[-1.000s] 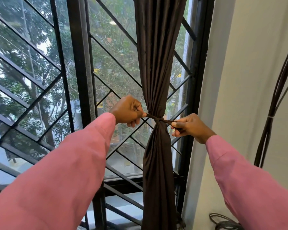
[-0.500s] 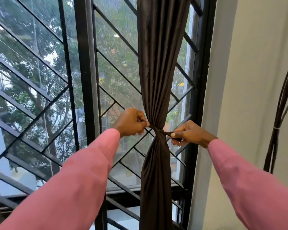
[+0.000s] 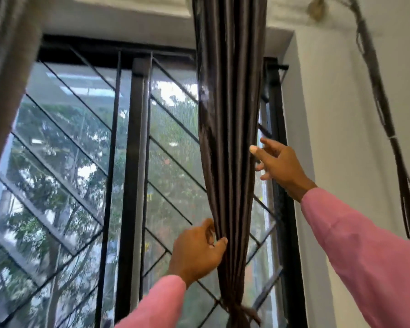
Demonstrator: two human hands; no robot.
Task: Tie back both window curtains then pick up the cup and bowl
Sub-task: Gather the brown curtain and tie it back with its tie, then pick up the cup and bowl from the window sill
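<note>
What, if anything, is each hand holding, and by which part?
The left hand pinches the curtain at its left edge above the knot; the right hand, fingers spread, holds nothing.

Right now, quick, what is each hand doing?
Left hand: closed, pinching the left edge of the dark brown pleated fabric curtain.
Right hand: open, fingers spread beside the curtain's right edge, holding nothing.

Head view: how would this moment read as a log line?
curtain: tied, knot low | left hand: pinches curtain above knot | right hand: open at curtain edge
</note>
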